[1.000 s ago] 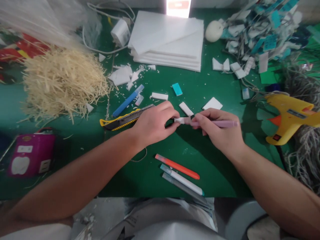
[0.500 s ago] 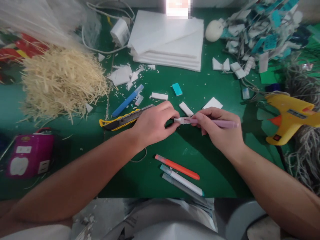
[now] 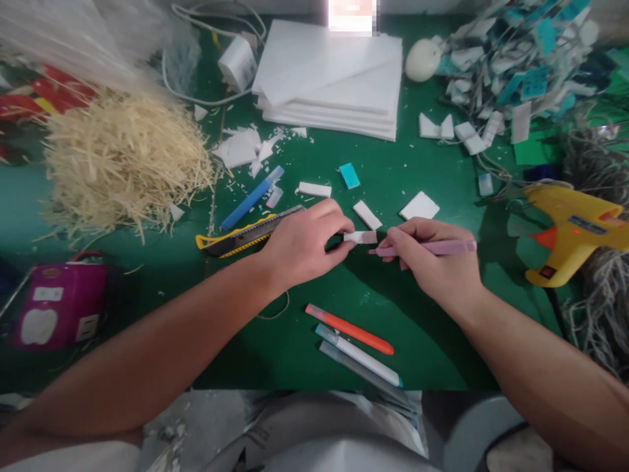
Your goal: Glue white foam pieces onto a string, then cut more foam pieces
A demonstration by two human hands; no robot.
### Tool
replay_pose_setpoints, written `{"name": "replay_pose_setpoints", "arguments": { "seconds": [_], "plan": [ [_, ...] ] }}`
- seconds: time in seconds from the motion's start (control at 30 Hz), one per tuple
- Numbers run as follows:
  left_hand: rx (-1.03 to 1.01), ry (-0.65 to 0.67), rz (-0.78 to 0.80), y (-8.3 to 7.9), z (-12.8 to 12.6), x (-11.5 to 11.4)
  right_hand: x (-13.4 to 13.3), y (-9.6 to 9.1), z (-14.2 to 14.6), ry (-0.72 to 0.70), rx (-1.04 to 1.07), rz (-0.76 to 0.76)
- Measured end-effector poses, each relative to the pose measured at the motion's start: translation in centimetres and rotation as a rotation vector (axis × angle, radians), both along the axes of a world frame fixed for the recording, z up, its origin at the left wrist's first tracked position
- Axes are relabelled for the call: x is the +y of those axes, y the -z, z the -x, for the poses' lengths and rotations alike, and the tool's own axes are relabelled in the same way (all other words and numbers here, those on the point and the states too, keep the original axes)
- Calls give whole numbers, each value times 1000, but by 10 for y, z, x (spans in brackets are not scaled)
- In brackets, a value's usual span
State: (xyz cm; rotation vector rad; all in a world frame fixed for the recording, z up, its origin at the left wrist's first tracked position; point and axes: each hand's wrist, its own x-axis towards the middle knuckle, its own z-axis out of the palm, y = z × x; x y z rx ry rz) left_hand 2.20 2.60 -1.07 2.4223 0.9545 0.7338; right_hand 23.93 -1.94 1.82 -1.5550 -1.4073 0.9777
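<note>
Between thumb and fingers, my left hand (image 3: 314,237) pinches a small white foam strip (image 3: 362,237) whose right end is tinted pinkish purple. My right hand (image 3: 432,259) grips a light purple marker pen (image 3: 445,247) in a writing hold, its tip just below and right of the strip, apart from it. Close above the strip lies another white foam piece (image 3: 367,215), with a white square (image 3: 419,206) to its right. A yellow and black utility knife (image 3: 236,236) rests partly behind my left hand. Below the hands lie an orange marker (image 3: 350,329) and a white marker (image 3: 361,354).
White foam sheets (image 3: 329,78) are stacked at the back. Pale shredded straw (image 3: 125,164) heaps at left, above a purple box (image 3: 61,305). A yellow glue gun (image 3: 572,229) stands at right, below a pile of foam scraps (image 3: 511,65). A blue marker (image 3: 251,198) lies left of centre.
The purple marker's tip has come off the foam strip and moved slightly down, showing the strip's tinted end. My left hand stays almost still.
</note>
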Motion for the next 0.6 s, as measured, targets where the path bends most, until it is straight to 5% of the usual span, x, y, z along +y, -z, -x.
{"name": "replay_pose_setpoints", "arguments": {
  "seconds": [0.6],
  "plan": [
    [16, -10, 12, 1, 1, 0, 1, -3, 1, -3, -1, 39]
  ]
}}
